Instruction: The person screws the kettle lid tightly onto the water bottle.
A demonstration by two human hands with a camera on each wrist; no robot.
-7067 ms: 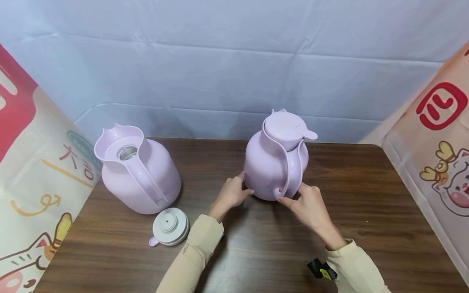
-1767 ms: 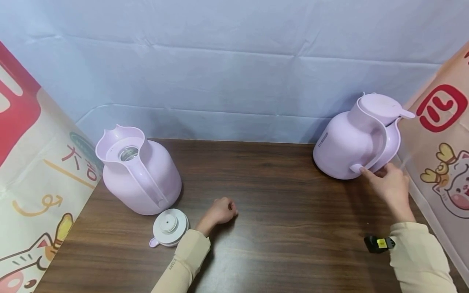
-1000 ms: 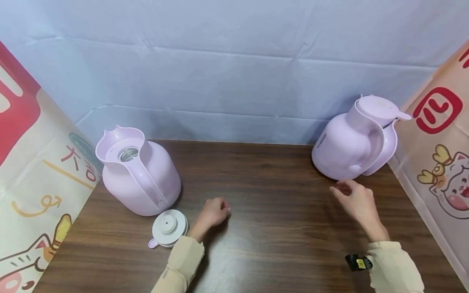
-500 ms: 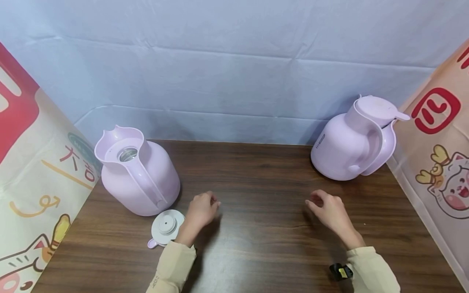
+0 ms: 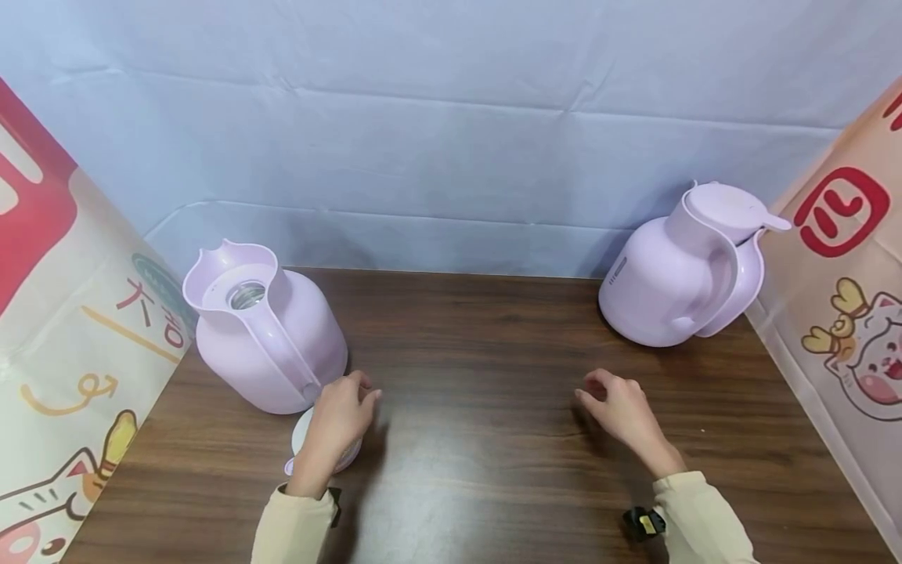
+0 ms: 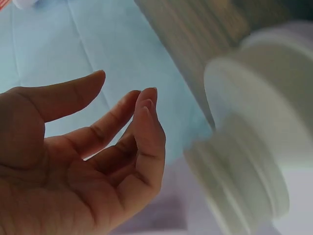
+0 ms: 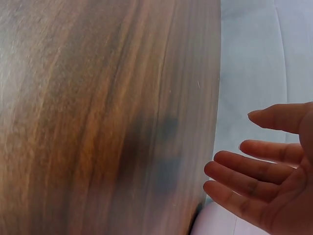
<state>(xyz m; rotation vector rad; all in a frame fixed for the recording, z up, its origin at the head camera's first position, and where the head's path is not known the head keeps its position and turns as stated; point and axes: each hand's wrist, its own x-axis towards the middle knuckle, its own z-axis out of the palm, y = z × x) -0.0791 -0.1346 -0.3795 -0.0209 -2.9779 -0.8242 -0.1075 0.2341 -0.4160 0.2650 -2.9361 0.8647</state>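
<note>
In the head view my left hand (image 5: 341, 419) hovers over the upturned lid (image 5: 303, 429), partly hiding it, near the foot of the lidless lilac thermos jug (image 5: 275, 345). The left wrist view shows its fingers loosely bent with nothing between them; the lid's pale threaded plug (image 6: 239, 171) stands close beside them. My right hand (image 5: 620, 409) is over the table's right half, fingers relaxed, holding nothing. Beyond it at the back right stands the second lilac thermos jug (image 5: 651, 286), its lid (image 5: 729, 211) on and its handle turned to the front right.
The dark wooden table (image 5: 486, 337) meets a pale blue cloth backdrop (image 5: 437, 157) behind. Printed panels with cartoon cats flank it, the left panel (image 5: 70, 352) close to the open jug and the right panel (image 5: 846, 313) close to the lidded one.
The lidded jug went from the middle to the back right in my right hand, which let go and drew back leftward. My left hand left that jug and moved left over the loose lid.
</note>
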